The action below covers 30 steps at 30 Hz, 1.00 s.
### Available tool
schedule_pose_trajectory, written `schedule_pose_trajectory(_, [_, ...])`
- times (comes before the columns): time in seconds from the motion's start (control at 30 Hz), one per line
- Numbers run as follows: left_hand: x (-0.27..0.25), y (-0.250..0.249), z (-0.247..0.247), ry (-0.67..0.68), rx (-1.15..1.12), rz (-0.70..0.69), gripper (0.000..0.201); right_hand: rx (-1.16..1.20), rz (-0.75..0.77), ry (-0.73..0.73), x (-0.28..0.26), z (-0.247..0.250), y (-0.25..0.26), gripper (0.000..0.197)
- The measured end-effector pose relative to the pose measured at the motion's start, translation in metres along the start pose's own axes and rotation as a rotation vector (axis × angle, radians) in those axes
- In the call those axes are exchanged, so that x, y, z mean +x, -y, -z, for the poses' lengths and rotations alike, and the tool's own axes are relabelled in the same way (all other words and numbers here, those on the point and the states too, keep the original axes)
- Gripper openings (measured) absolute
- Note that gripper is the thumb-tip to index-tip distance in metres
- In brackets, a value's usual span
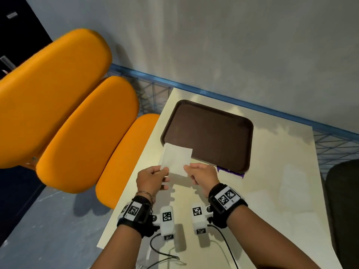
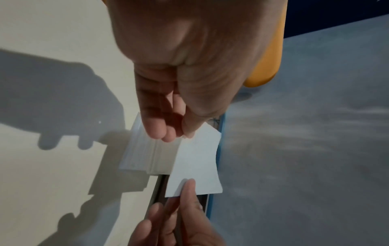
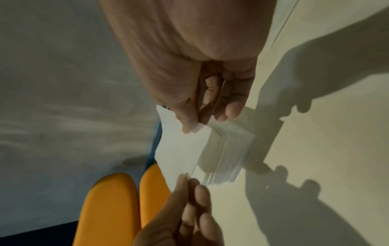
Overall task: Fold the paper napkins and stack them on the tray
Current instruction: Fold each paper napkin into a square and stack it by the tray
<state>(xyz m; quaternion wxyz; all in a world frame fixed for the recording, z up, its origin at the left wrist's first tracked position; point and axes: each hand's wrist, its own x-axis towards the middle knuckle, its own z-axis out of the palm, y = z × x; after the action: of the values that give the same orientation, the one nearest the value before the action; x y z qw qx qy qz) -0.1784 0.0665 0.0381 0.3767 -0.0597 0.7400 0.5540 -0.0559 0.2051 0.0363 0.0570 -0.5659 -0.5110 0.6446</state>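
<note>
A white paper napkin hangs in the air above the cream table, in front of the near-left corner of the brown tray. My left hand pinches its near-left corner and my right hand pinches its near-right corner. The left wrist view shows my left hand and right hand pinching the napkin over a stack of napkins lying on the table. The right wrist view shows the same napkin, stack and right hand. Nothing lies on the tray.
Orange padded seats stand close along the table's left edge. A dark chair is at the right. A blue mesh rail and a grey wall run behind the table. A purple strip lies at the tray's near edge. Cables trail at the front.
</note>
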Motion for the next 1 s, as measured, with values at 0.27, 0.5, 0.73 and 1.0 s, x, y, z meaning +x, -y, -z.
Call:
schedule_pose_trajectory(0.27, [0.036, 0.005, -0.004, -0.090, 0.085, -0.014, 0.011, -0.131, 0.021, -0.117, 0.036, -0.020, -0.003, 0.021])
schedule_pose_trajectory(0.5, [0.040, 0.009, -0.002, -0.118, 0.170, -0.042, 0.012, -0.113, -0.019, -0.166, 0.046, -0.025, -0.013, 0.018])
schedule_pose_trajectory(0.73, [0.045, 0.013, 0.000, -0.140, 0.223, -0.047, 0.018, -0.123, -0.003, -0.181, 0.045, -0.024, -0.014, 0.016])
schedule_pose_trajectory(1.0, [0.043, 0.019, -0.001, -0.231, 0.243, -0.103, 0.045, -0.153, 0.012, -0.191, 0.024, 0.028, -0.034, 0.033])
